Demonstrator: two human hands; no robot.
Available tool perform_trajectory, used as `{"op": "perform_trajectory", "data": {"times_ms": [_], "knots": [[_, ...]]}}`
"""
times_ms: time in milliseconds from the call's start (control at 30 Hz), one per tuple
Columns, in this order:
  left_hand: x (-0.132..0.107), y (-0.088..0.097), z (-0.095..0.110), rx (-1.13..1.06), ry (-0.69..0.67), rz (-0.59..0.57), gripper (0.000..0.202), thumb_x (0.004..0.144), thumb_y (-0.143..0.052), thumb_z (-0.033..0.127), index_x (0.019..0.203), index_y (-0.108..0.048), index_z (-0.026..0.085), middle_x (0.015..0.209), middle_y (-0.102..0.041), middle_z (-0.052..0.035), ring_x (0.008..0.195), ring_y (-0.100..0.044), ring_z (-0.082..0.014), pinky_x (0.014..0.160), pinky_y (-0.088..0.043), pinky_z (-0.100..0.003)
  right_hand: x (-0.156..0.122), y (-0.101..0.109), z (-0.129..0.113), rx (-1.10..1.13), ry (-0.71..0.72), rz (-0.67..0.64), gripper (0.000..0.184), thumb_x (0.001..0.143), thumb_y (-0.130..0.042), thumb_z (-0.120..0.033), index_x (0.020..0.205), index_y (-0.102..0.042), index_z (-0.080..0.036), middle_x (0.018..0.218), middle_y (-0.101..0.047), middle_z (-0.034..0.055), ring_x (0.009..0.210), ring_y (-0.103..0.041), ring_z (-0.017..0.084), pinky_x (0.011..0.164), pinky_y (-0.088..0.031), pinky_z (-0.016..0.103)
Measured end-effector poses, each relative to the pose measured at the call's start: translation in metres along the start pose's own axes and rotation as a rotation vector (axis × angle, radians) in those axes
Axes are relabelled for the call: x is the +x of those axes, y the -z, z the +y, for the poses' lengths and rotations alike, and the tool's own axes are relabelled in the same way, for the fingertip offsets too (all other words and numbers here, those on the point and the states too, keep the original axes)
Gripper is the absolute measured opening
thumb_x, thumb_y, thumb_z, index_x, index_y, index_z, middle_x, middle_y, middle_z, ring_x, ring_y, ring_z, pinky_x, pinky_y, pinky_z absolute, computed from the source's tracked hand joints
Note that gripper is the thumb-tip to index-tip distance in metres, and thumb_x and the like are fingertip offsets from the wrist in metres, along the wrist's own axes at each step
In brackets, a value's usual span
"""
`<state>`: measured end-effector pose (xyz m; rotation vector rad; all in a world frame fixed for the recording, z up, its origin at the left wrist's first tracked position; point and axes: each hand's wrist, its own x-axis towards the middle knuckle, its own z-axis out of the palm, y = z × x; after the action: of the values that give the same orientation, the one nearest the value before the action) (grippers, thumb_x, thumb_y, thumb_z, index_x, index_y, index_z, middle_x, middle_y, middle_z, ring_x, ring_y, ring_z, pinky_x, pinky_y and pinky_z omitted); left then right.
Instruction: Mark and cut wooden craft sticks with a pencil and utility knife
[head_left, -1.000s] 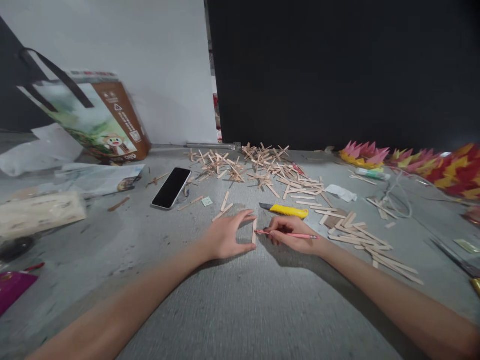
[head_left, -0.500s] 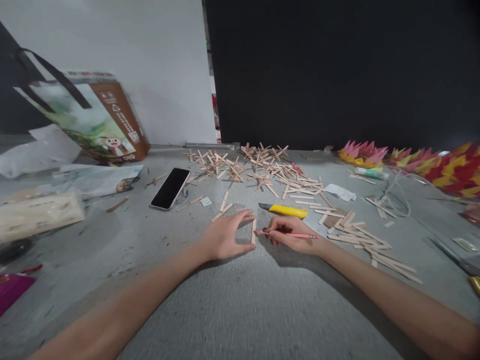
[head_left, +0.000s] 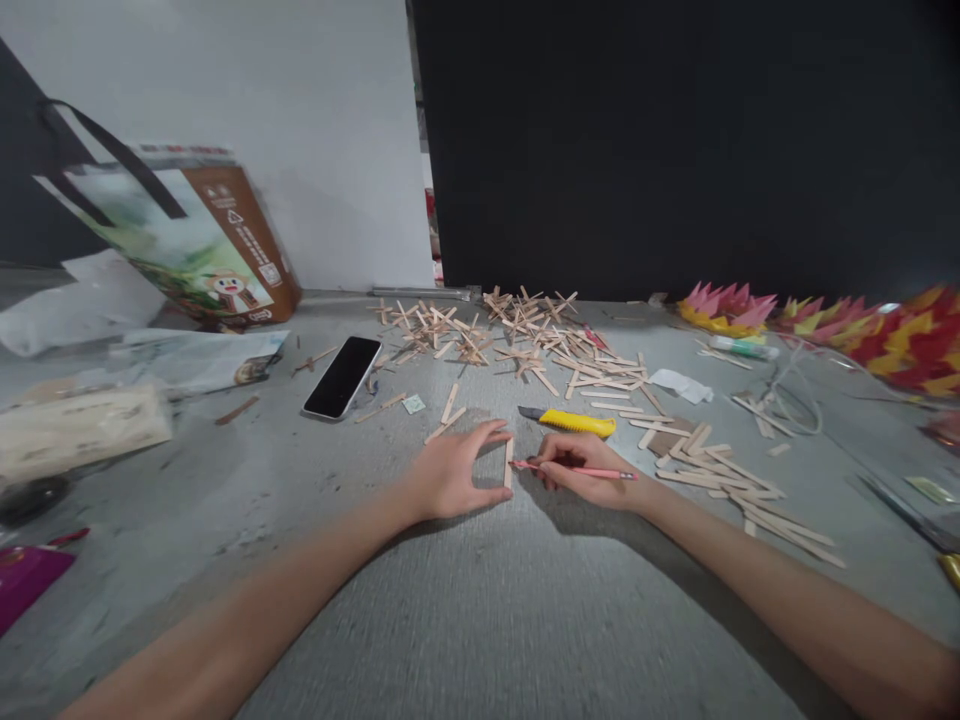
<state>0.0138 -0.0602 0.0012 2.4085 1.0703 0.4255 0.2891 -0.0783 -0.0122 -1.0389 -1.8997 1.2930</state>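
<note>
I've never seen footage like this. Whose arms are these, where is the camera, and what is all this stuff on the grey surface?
There is no machine here: these are a person's two bare arms, seen from a camera worn on the head, looking forward and down. That is why both arms reach in from the bottom edge. The left hand holds a small wooden stick between thumb and forefinger on the grey surface. The right hand holds a pink pencil, its tip at the stick. Just beyond lies a yellow knife, behind it a heap of sticks, and to the left a dark phone. A printed bag leans at the far left; coloured paper flowers line the far right.
</note>
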Motion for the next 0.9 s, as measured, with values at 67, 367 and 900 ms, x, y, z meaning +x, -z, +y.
{"op": "perform_trajectory", "data": {"times_ms": [67,367,900], "knots": [[-0.0001,-0.0002,-0.0004,-0.001,-0.005,0.001,0.092,0.085,-0.080,0.060,0.161,-0.041,0.025,0.159,-0.059,-0.0128,0.143,-0.060,-0.0374,0.116,-0.049,-0.051,0.0000,0.0001,0.0010,-0.006,-0.003,0.007,0.033,0.097,-0.070,-0.053,0.083,-0.068,-0.023,0.072,-0.070,0.0039,0.066,-0.067,0.019,0.060,-0.051,0.030],[-0.0005,-0.0007,-0.0011,-0.021,-0.014,0.003,0.092,0.085,-0.080,0.059,0.161,-0.040,0.025,0.157,-0.061,-0.0125,0.143,-0.060,-0.0369,0.117,-0.049,-0.051,0.0001,-0.0006,-0.0014,-0.020,0.005,0.026,0.033,0.098,-0.069,-0.051,0.082,-0.067,-0.023,0.071,-0.069,0.0039,0.065,-0.066,0.019,0.058,-0.050,0.030],[-0.0008,0.0002,0.0010,-0.005,0.004,0.001,0.090,0.085,-0.080,0.060,0.160,-0.042,0.026,0.158,-0.060,-0.0121,0.143,-0.060,-0.0372,0.116,-0.049,-0.052,0.0002,-0.0010,-0.0028,-0.027,0.018,0.016,0.036,0.098,-0.069,-0.055,0.082,-0.066,-0.023,0.071,-0.068,0.0038,0.064,-0.065,0.018,0.058,-0.049,0.030]]}}
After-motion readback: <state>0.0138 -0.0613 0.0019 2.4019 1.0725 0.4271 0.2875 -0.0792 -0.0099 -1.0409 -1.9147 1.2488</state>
